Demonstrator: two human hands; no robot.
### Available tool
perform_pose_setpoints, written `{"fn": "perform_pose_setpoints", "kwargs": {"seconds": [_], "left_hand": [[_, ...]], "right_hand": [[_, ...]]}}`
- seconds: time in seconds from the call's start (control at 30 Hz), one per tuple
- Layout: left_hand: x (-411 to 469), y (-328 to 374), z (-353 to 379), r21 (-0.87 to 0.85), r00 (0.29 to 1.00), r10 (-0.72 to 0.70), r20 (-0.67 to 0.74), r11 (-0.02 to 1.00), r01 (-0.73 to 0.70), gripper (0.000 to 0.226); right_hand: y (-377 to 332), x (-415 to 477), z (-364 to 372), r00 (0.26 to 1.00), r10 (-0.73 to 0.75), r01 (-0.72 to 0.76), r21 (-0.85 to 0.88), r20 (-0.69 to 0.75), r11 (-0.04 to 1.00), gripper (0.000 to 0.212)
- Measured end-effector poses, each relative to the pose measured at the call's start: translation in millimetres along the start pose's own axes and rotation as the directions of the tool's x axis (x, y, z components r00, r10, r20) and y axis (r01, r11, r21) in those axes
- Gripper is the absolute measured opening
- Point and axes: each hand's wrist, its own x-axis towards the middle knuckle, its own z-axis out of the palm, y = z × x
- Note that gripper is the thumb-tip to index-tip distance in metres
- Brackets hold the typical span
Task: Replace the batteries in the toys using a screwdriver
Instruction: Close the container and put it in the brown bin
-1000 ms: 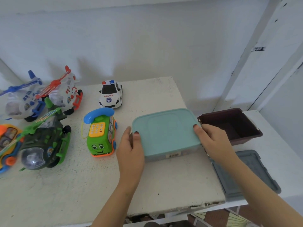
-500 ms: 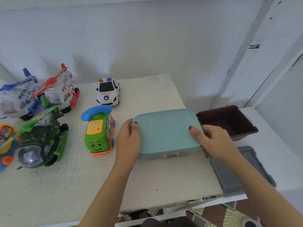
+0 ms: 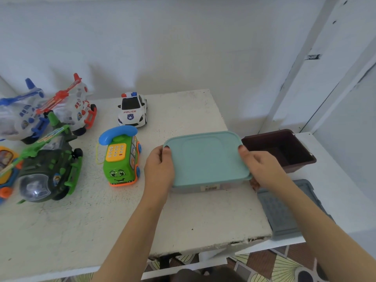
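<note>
While both forearms reach in over the chipped near edge of the white table (image 3: pixel 101 220), the person appears to be at a preparation step: opening a storage box, probably for tools or batteries. No screwdriver is in view, and none of the toys is turned over or opened.

The left hand (image 3: pixel 159 169) grips the left side of the teal lid (image 3: pixel 205 157), thumb pressed on top and fingers curled down out of sight. The right hand (image 3: pixel 262 169) pinches the right rim, thumb on top near the far corner and fingers tucked beneath. The lid sits slightly askew over the clear box (image 3: pixel 211 188), overhanging its near right corner. The box rests at the table's right edge.

The next move likely calls for an even lift at both ends, then a spot to set the lid down.

Off the right edge, on a lower white surface, lie a grey tray (image 3: pixel 280 216) and, farther back, a brown tub (image 3: pixel 280 151).

The toys stand on the table's left half: a green toy phone (image 3: pixel 121 159) just beside the left hand, a green helicopter (image 3: pixel 48 169) and an orange toy (image 3: pixel 6 171) toward the left edge, then a police car (image 3: pixel 132 110), a red-and-white helicopter (image 3: pixel 77 106) and a blue-and-white plane (image 3: pixel 20 117) along the far edge.
</note>
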Motion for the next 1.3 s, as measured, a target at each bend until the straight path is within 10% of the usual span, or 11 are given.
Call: {"fn": "perform_pose_setpoints", "kwargs": {"seconds": [0.3, 0.73, 1.0, 1.3], "left_hand": [[-0.3, -0.2, -0.1, 0.056, 0.999, 0.041, -0.018, 0.998, -0.04, 0.03], [-1.2, 1.5, 1.6, 0.116, 0.992, 0.117, -0.043, 0.987, -0.111, 0.024], [8.5, 17.9, -5.8, 0.045, 0.994, -0.098, 0.049, 0.994, 0.096, 0.018], [26.9, 21.1, -3.1, 0.133, 0.99, -0.094, 0.103, 0.988, 0.08, 0.031]], "right_hand": [[-20.5, 47.9, 0.2, 0.973, 0.223, -0.225, 0.03, 0.056, 0.974, 0.077], [-20.3, 52.1, 3.9, 0.969, 0.24, -0.248, 0.194, 0.066, 0.949, 0.032], [-29.0, 26.3, 5.9, 0.975, -0.131, 0.068, -0.319, -0.179, 0.945, 0.032], [-25.8, 2.2, 28.0, 0.964, -0.254, 0.252, -0.565, 0.078, 0.786, 0.08]]}}
